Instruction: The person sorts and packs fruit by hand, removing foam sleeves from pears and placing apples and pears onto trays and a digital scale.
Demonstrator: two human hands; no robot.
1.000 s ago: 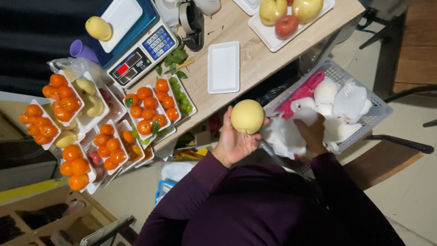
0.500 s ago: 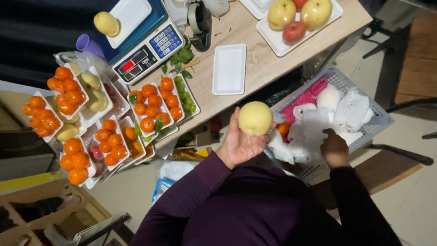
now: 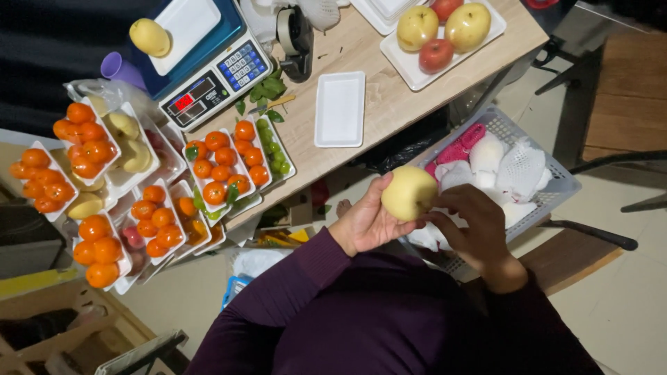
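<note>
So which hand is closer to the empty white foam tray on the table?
Left. The left hand cups the yellow apple just below the empty white foam tray. The right hand touches the apple from the far side, over the grey basket.

This was a fruit-packing corner of a shop or market stall. A blue electronic weighing scale with keypad and red display (image 3: pixel 208 66) stood at eleven o'clock on a light wooden table (image 3: pixel 389 104), a yellow fruit beside its white pan. At nine o'clock lay many white foam trays of orange fruit (image 3: pixel 90 201), stacked and overlapping, ready-portioned as for sale. An empty white foam tray (image 3: pixel 340 109) waited mid-table, and another tray of yellow and red apples (image 3: pixel 445 31) sat at one o'clock. A grey plastic basket of white and pink foam fruit nets (image 3: pixel 500 163) stood at three o'clock, beside a tape dispenser (image 3: pixel 299 35) at twelve.
</note>
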